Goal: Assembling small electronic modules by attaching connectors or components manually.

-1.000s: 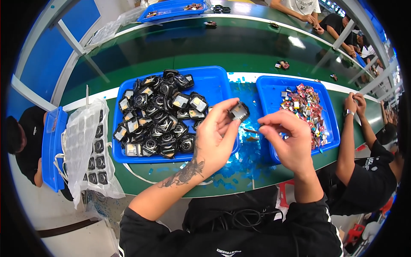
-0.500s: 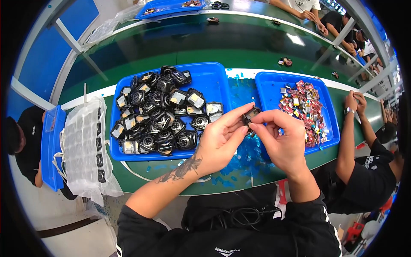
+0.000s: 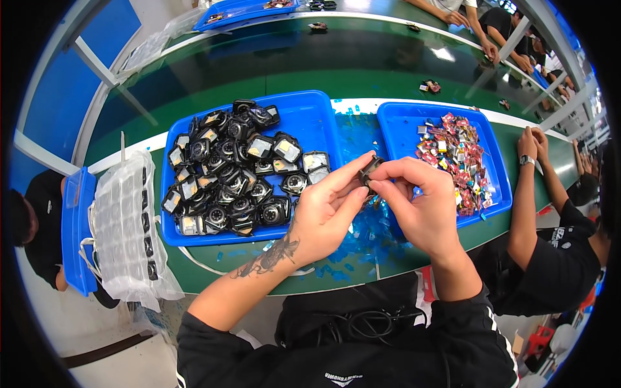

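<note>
Between both hands, over the gap between two blue trays, is a small black smartwatch case [image 3: 370, 169]. My left hand [image 3: 323, 210] holds it between thumb and fingers. My right hand [image 3: 417, 204] pinches at its near right side with thumb and forefinger; whether a small part is between those fingertips is hidden. Left of my hands, a blue tray [image 3: 310, 119] holds a heap of black watch cases [image 3: 233, 155], some showing round backs, others pale insides. The right-hand blue tray [image 3: 402, 126] holds many small red, yellow and silver electronic parts [image 3: 456, 161].
Small blue film pieces [image 3: 362, 242] litter the green table between the trays. Clear plastic blister trays [image 3: 123, 226] stand at the left edge. A green conveyor belt [image 3: 291, 71] carrying a few parts runs beyond. A co-worker's hands [image 3: 532, 145] are at the right.
The watch case has tilted slightly in my fingers, and both hands keep hold of it. The whole view has shifted a little. Across the belt, a co-worker's hands have moved apart.
</note>
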A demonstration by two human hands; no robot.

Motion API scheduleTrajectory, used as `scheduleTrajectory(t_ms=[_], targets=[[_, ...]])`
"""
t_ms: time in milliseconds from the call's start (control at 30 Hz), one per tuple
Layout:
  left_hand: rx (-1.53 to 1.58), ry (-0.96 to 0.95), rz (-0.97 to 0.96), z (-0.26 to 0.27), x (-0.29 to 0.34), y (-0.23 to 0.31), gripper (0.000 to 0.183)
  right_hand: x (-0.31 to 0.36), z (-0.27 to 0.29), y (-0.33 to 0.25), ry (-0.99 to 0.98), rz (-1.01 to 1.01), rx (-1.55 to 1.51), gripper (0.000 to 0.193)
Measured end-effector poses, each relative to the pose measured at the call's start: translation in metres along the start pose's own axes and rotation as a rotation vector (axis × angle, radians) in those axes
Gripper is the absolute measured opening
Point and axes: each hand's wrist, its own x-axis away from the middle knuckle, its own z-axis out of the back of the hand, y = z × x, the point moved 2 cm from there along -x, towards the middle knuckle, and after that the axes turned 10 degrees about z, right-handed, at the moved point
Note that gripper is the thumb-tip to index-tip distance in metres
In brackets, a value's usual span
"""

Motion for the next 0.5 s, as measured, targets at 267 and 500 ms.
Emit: scheduleTrajectory(t_ms=[267, 500], targets=[[-0.098, 0.026, 0.011, 0.000, 0.002, 0.001, 0.046, -0.002, 0.003, 0.003, -0.041, -0.032, 0.007, 0.009], [-0.205, 0.034, -0.048, -0.001, 0.004, 0.001, 0.044, -0.003, 0.011, -0.001, -0.014, -0.023, 0.078, 0.025]])
